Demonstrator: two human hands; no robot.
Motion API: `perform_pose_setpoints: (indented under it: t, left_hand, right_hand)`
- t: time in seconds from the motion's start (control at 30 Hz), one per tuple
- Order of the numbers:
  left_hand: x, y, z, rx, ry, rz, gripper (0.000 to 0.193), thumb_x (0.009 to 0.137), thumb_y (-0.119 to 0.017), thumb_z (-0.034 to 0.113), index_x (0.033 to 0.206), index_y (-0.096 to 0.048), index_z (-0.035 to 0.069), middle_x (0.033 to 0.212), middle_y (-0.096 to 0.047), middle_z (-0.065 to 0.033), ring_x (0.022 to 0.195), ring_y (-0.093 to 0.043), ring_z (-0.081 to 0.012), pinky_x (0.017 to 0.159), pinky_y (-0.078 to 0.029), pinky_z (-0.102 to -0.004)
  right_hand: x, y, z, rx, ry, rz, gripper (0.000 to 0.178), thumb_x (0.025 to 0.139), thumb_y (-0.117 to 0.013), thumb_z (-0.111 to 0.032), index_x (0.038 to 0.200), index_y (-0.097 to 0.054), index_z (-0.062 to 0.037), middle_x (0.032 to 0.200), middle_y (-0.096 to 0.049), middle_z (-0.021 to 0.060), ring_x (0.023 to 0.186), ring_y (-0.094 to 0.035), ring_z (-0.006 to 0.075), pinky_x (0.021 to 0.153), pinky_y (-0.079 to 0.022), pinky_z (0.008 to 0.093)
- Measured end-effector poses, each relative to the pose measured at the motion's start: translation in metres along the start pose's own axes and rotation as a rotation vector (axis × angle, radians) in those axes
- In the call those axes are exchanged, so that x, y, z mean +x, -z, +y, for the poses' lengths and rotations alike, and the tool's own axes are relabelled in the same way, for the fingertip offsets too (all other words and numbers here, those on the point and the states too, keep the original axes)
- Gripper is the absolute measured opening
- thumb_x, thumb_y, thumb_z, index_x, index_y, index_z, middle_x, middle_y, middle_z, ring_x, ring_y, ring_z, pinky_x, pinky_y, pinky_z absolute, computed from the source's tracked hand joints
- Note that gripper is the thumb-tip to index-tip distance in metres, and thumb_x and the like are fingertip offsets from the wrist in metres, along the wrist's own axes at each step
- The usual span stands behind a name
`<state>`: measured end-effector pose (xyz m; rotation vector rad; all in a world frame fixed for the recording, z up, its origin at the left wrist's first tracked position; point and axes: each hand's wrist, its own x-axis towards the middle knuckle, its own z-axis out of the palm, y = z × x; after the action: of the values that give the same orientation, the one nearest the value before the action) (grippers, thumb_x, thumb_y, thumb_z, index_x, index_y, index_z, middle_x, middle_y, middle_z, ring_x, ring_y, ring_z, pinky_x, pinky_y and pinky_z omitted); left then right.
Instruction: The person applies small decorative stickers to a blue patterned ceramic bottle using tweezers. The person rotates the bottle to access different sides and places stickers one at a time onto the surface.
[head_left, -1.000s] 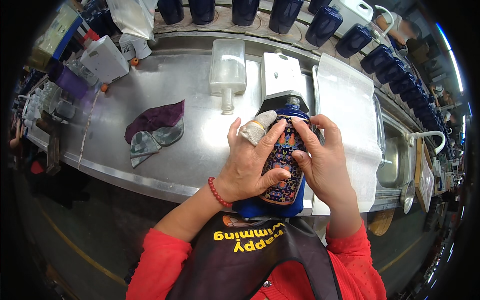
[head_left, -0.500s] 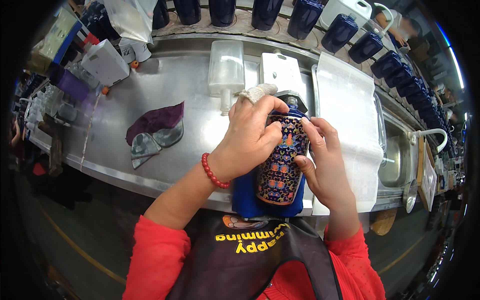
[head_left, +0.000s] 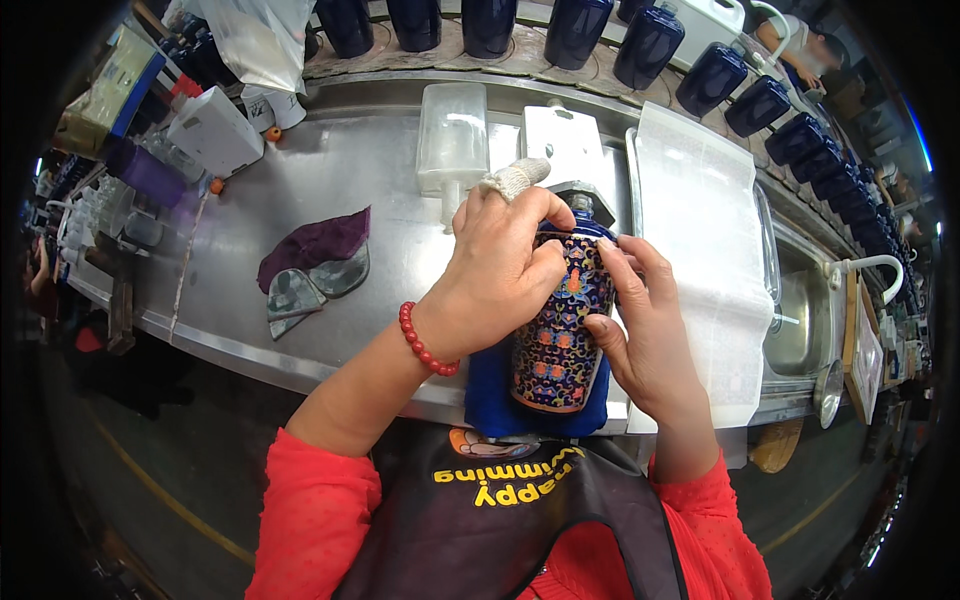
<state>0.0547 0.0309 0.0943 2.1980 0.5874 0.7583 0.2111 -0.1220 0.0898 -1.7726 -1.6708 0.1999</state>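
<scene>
A dark blue glass bottle (head_left: 562, 340) with a colourful floral pattern lies tilted on a folded blue cloth (head_left: 488, 392) at the table's front edge, its neck pointing away from me. My left hand (head_left: 500, 262) reaches over its left shoulder, fingers bent and pressed to the patterned surface near the top. A white knitted cover (head_left: 516, 178) sits on one of that hand's fingers. Along the bottle's right side, the fingertips and thumb of my right hand (head_left: 645, 320) press on the pattern's edge. The bottle's upper left side is hidden under my left hand.
Beyond the bottle stand a clear empty bottle (head_left: 452, 140) and a white block-like fixture (head_left: 560, 140). Purple and grey cloths (head_left: 318, 255) lie to the left. White paper (head_left: 700, 260) covers the right side, beside a sink (head_left: 805, 320). Plain blue bottles (head_left: 580, 32) line the far ledge.
The plain blue bottles have shifted along the far ledge. My hands stay on the patterned bottle, with only slight movement of the fingers.
</scene>
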Motion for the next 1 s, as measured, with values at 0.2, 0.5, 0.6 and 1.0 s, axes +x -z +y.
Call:
perform_pose_setpoints:
  t: [0.2,0.5,0.6,1.0]
  left_hand:
    - [0.001,-0.008,-0.005,-0.097,-0.090,0.079,0.021,0.085,-0.058,0.011,0.104,-0.064,0.007,0.100,-0.060,-0.0155,0.102,-0.050,-0.0352,0.095,-0.036,-0.0484]
    - [0.000,-0.001,-0.006,-0.084,-0.025,-0.013,0.016,0.088,-0.059,0.008,0.103,-0.063,0.005,0.129,-0.056,-0.0222,0.122,-0.049,-0.0362,0.106,-0.039,-0.0426]
    - [0.002,-0.005,-0.006,-0.100,-0.055,0.073,0.016,0.087,-0.063,0.010,0.103,-0.062,0.005,0.131,-0.056,-0.0232,0.124,-0.048,-0.0376,0.106,-0.039,-0.0425]
    - [0.013,-0.016,-0.015,-0.089,0.120,0.076,0.020,0.089,-0.067,0.019,0.103,-0.062,0.006,0.113,-0.060,-0.0158,0.114,-0.053,-0.0288,0.102,-0.040,-0.0401]
  right_hand:
    - [0.000,-0.001,0.001,-0.001,0.002,0.006,0.063,0.088,-0.075,-0.017,0.145,-0.052,-0.0063,0.144,-0.046,0.0201,0.122,-0.052,0.0395,0.104,-0.045,0.0466]
    - [0.000,-0.001,0.000,-0.005,-0.008,-0.003,0.062,0.088,-0.075,-0.018,0.145,-0.053,-0.0061,0.144,-0.045,0.0204,0.123,-0.051,0.0401,0.104,-0.045,0.0471]
    - [0.000,-0.001,0.000,-0.013,-0.009,-0.001,0.062,0.088,-0.076,-0.018,0.145,-0.053,-0.0059,0.145,-0.045,0.0205,0.123,-0.051,0.0402,0.105,-0.045,0.0471]
    - [-0.001,-0.001,0.000,-0.034,-0.013,-0.009,0.061,0.090,-0.074,-0.021,0.145,-0.054,-0.0054,0.145,-0.044,0.0203,0.124,-0.051,0.0396,0.105,-0.044,0.0467]
